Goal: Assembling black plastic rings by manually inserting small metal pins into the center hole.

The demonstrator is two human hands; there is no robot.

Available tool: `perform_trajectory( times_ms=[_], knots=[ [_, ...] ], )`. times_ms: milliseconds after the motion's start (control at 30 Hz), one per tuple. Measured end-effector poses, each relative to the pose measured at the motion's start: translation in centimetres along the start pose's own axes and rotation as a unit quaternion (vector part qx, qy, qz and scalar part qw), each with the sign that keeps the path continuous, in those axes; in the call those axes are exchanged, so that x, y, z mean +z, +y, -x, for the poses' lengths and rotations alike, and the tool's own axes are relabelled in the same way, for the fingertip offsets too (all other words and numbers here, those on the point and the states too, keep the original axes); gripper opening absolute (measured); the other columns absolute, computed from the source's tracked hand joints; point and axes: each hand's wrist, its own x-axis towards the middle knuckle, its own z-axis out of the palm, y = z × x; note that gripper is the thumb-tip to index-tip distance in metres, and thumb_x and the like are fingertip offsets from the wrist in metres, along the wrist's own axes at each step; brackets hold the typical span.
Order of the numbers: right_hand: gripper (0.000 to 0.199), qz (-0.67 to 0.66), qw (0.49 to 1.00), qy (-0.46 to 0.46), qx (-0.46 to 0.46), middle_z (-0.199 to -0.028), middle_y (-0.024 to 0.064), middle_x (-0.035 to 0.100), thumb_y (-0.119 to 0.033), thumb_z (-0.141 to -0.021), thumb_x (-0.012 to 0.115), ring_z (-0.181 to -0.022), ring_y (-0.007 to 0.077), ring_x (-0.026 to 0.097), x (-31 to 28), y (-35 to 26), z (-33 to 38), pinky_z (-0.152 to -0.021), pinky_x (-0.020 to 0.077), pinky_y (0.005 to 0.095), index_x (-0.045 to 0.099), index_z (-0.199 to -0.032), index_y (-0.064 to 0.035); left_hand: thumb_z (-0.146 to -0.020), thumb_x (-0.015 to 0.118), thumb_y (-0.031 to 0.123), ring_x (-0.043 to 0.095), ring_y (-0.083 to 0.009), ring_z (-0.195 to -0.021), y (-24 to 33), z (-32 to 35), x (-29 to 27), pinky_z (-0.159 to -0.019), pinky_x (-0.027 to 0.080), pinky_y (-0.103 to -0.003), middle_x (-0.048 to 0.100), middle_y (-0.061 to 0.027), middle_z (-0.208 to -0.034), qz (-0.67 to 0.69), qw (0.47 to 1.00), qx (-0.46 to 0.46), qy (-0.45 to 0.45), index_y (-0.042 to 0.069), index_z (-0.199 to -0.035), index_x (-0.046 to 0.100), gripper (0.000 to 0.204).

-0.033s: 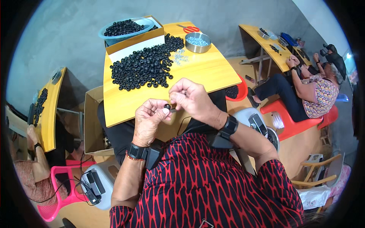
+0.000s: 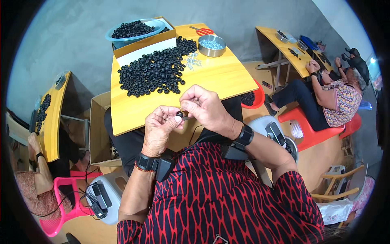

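Note:
My left hand [image 2: 159,125] is closed, pinching a small round black piece with a hole in it [image 2: 179,114] between thumb and fingers. Just beside it, my right hand [image 2: 200,105] is closed too, its thumb and fingertips together close to the black piece. Whatever those right fingers hold is too small to make out. Both hands hover over the near edge of a yellow wooden table [image 2: 227,81]. On that table lies a broad heap of similar black holed pieces [image 2: 150,73], with a small scatter of thin silvery bits [image 2: 193,61] on its right.
A steel bowl [image 2: 212,52] of silvery-blue bits and red-handled scissors [image 2: 203,31] sit at the back. A blue basin [image 2: 111,37] of black pieces rests on a carton [image 2: 142,51]. People work at yellow tables on both sides. A red basin [image 2: 260,95] stands low at right.
My right hand has shifted very slightly left, closer to the black piece. My left hand holds the same place.

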Motion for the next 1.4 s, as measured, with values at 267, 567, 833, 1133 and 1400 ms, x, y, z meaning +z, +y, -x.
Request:
perform_trajectory(
  times_ms=[267, 567, 833, 1133, 1400],
  knots=[
    [0.006, 0.049, 0.998, -0.009, -0.028, -0.088, 0.0065, 0.061, -0.002, -0.094, 0.063, -0.079, 0.0115, 0.063, 0.9, -0.6, 1.0, -0.069, 0.0527, 0.0277, 0.062, -0.096, 0.0034, -0.091, 0.068, -0.002, 0.068, -0.0156, -0.079, 0.6, 0.2, 0.2, -0.072, 0.057, -0.029, 0.07, -0.0093, -0.093, 0.006, 1.0, 0.016, -0.013, 0.0, -0.104, 0.063, 0.015],
    [0.007, 0.154, 0.979, 0.003, -0.136, -0.086, 0.0095, 0.06, 0.002, -0.088, 0.066, -0.077, 0.02, 0.063, 1.0, -0.2, 1.0, -0.066, 0.0505, 0.0312, 0.065, -0.095, 0.0001, -0.09, 0.07, -0.002, 0.067, -0.0146, -0.077, 0.8, 0.1, 0.2, -0.068, 0.057, -0.027, 0.069, -0.008, -0.091, -0.023, 0.999, 0.024, -0.001, 0.0, -0.103, 0.063, 0.015],
    [0.017, 0.181, 0.955, -0.005, -0.235, -0.096, 0.012, 0.064, 0.004, -0.089, 0.065, -0.084, 0.0226, 0.066, 1.1, 0.2, 1.1, -0.071, 0.0535, 0.031, 0.069, -0.105, 0.0002, -0.091, 0.069, -0.002, 0.067, -0.0146, -0.076, 1.1, -0.1, -0.4, -0.068, 0.058, -0.028, 0.069, -0.0088, -0.091, -0.006, 1.0, 0.03, -0.002, 0.0, -0.104, 0.062, 0.015],
    [0.023, 0.172, 0.963, -0.048, -0.199, -0.093, 0.0109, 0.065, 0.007, -0.088, 0.062, -0.085, 0.021, 0.066, 0.6, 0.3, 1.0, -0.074, 0.054, 0.0301, 0.07, -0.108, -0.0012, -0.091, 0.067, -0.003, 0.067, -0.0146, -0.079, 1.0, -0.2, -0.5, -0.069, 0.058, -0.028, 0.069, -0.0087, -0.091, -0.008, 0.999, 0.034, -0.01, 0.0, -0.104, 0.061, 0.014],
    [0.019, 0.052, 0.995, -0.078, -0.028, -0.089, 0.0071, 0.067, 0.002, -0.092, 0.061, -0.073, 0.014, 0.066, -0.7, 2.6, -2.1, -0.065, 0.0545, 0.0286, 0.07, -0.109, 0.0006, -0.092, 0.067, -0.001, 0.066, -0.0128, -0.077, 0.7, -0.7, -2.1, -0.069, 0.057, -0.027, 0.067, -0.006, -0.091, 0.002, 0.998, 0.045, 0.052, 0.0, -0.108, 0.063, 0.016]
  ],
)
